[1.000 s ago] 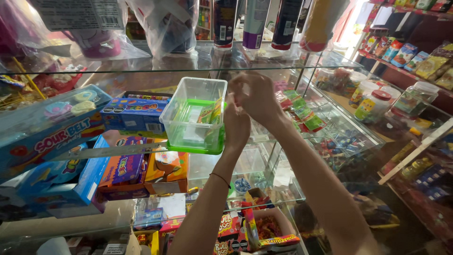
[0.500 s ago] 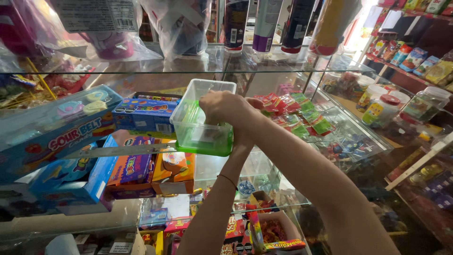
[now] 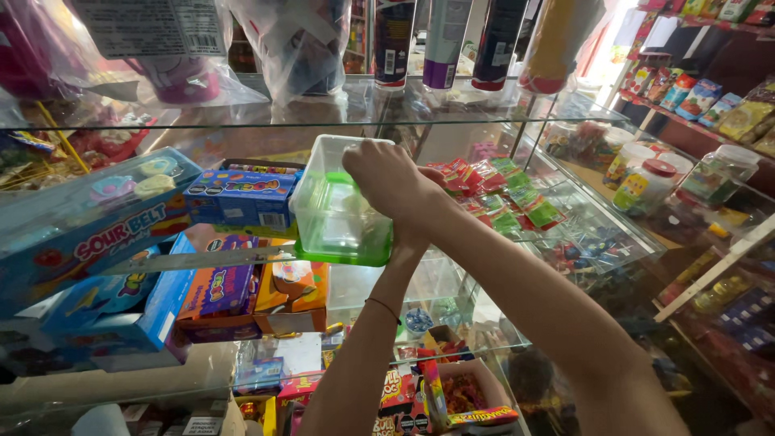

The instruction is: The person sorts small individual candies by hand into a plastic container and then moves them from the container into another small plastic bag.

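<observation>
The right hand (image 3: 391, 179) is reaching across from five o'clock and is curling its fingers over the near rim of a clear plastic tub (image 3: 335, 210) with a green base, clamped on that edge. The left hand is sitting behind and under the right wrist, mostly hidden, so I cannot tell whether it is gripping. The tub is resting on a glass shelf (image 3: 452, 266) at centre. A blue candy box (image 3: 240, 198) is lying just beside it at nine o'clock. Red and green packets (image 3: 504, 194) are lying at three o'clock.
</observation>
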